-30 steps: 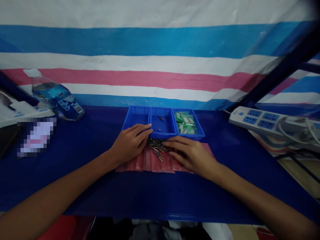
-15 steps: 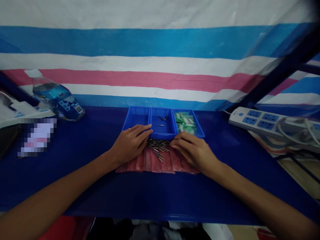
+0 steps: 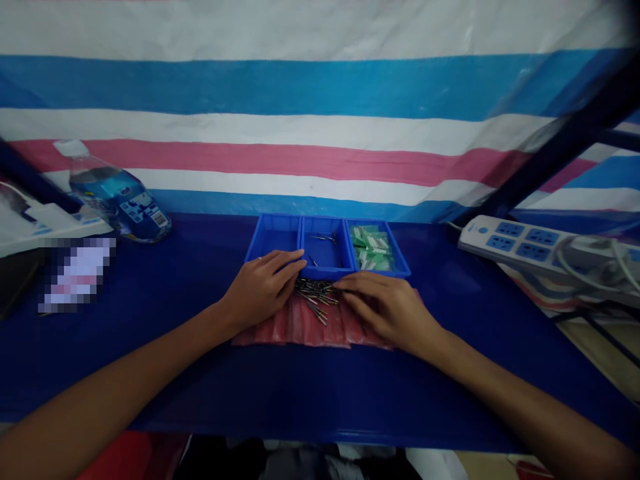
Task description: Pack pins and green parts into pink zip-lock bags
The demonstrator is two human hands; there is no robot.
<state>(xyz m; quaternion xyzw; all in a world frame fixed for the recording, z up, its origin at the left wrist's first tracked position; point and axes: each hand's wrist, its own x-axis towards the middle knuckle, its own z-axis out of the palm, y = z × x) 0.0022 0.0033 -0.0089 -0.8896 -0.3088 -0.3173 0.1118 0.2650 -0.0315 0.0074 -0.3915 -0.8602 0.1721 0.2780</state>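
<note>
Apparently the handling of the metal pins [image 3: 317, 293] is standing well short of finished: most are lying in a heap on the red plastic bags [image 3: 315, 331], with the blue tray [image 3: 327, 273] sitting just beyond. Only a few loose pins [image 3: 325, 237] are lying in the middle of its 3 compartments, while green packets [image 3: 371, 247] are occupying the right compartment. No pins are showing in the visible part of the left compartment [image 3: 279, 238].

The left hand [image 3: 265, 283] is resting palm down along the heap's left side, fingers lightly bent by the tray's near rim. The right hand [image 3: 385, 303] is bending its fingertips toward the heap's right edge. Whether either is gripping a pin, I cannot tell.

As for room, the bench [image 3: 320, 387] is lying bare from the bags to its near edge. On the far side, a striped sheet [image 3: 310, 155] is limiting reach. A tilted bottle [image 3: 120, 200] is bounding the far left, and a power strip [image 3: 525, 239] the right, its looped cable being a likely snag.
</note>
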